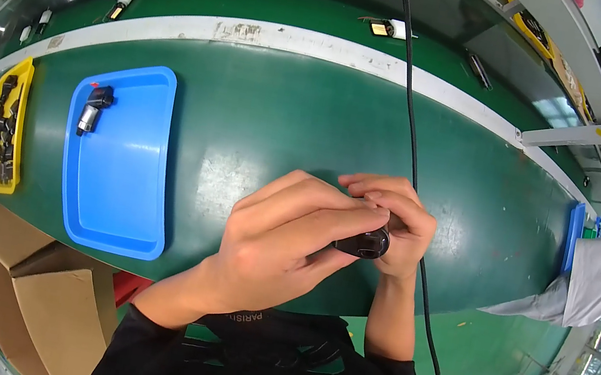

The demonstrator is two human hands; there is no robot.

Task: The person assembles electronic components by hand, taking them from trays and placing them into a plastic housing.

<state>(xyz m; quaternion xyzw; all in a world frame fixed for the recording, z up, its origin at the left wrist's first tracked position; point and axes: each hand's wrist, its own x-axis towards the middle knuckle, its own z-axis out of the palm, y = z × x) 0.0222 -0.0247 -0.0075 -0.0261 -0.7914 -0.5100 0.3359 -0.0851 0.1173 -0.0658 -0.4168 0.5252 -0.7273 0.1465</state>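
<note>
Over the green worktable (pixel 287 122), my left hand (pixel 282 228) and my right hand (pixel 406 221) meet, both closed around a small black part (pixel 366 244). Its glossy rounded end points toward me, below my fingers. The rest of it is covered by my hands, so its exact kind does not show. My left fingers reach across the top of it, while the right ones curl around its far side. A black cable (pixel 414 127) hangs down past my right hand and wrist.
Left of my hands lies a blue tray (pixel 160 220) holding one black-and-silver part (pixel 95 109). Beyond it, a yellow tray (pixel 20 141) holds several black parts. An open cardboard box (pixel 58 306) stands at lower left. White-and-black devices (pixel 391 28) lie behind the white rail (pixel 301 41). People sit at both sides.
</note>
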